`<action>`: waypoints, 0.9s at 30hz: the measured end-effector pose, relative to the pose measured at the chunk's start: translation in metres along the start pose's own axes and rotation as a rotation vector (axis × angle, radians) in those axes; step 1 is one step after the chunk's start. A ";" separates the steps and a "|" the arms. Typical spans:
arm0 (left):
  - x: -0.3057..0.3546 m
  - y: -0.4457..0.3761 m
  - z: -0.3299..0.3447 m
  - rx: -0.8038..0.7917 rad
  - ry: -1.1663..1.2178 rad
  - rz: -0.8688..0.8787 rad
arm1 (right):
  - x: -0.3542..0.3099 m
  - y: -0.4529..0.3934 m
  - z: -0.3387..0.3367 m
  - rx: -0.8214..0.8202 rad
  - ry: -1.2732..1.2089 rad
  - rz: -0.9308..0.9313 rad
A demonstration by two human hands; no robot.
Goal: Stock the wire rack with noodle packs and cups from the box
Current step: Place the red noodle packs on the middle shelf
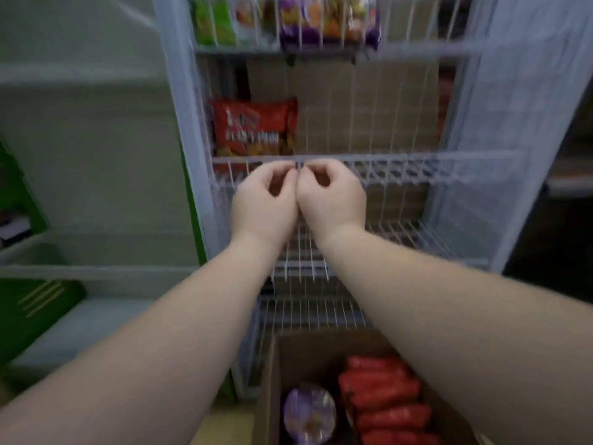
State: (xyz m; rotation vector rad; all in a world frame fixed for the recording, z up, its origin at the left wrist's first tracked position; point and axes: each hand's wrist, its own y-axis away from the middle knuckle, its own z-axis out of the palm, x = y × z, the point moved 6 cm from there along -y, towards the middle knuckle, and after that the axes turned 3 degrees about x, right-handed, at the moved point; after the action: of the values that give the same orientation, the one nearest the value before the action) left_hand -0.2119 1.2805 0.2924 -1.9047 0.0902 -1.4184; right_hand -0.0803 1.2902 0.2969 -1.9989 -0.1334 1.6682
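Observation:
The white wire rack (414, 165) stands straight ahead. One red noodle pack (255, 128) stands at the left of its middle shelf. My left hand (264, 203) and my right hand (332, 200) are side by side at that shelf's front rail, fingers curled, fingertips almost touching; neither holds anything that I can see. Green, orange and purple packs (288, 20) fill the top shelf. Below, the open cardboard box (272, 374) holds a row of red packs (385, 399) and a purple-lidded cup (309, 412). The picture is blurred.
Pale grey-green shelving (90, 271) runs along the left, with a green panel (29, 303) low down. The rack's lower wire shelves (308, 264) sit between my forearms. A dark area lies to the right of the rack.

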 end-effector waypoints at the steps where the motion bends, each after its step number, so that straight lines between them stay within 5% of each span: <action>1: -0.005 0.017 0.005 -0.027 0.006 -0.028 | 0.012 0.012 -0.008 0.000 0.003 0.029; 20: -0.099 0.261 0.081 -0.236 0.003 -0.485 | 0.195 0.173 -0.125 0.071 0.124 0.462; 27: -0.140 0.347 0.100 -0.431 -0.094 -0.624 | 0.259 0.234 -0.159 -0.009 0.297 0.624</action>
State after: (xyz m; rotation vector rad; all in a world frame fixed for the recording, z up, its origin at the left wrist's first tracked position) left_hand -0.0554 1.1479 -0.0357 -2.4916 -0.2927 -1.8143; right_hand 0.0704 1.1404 -0.0226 -2.4220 0.6501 1.6726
